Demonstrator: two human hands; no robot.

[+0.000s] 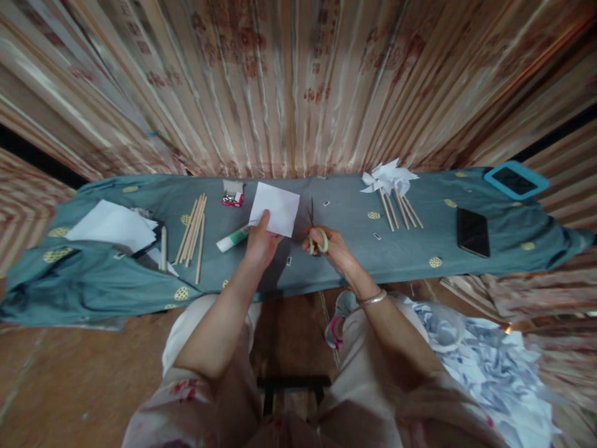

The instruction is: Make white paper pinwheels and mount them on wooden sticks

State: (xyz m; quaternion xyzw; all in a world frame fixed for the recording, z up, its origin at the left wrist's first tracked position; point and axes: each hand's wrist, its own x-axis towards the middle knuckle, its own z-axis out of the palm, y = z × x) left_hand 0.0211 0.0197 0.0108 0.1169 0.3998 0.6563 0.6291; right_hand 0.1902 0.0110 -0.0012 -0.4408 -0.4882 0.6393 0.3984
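Flanking a glue stick [233,239] and wooden sticks [190,231], the left hand [263,242] pinches a white paper square [275,208]. The right hand [332,247] grips green-handled scissors [318,240].

Left hand [264,241] pinching, thumb on top, forearm reaching forward and inward. Right hand [326,244] just beside, apart, fingers curled closed, forearm angled in from right.
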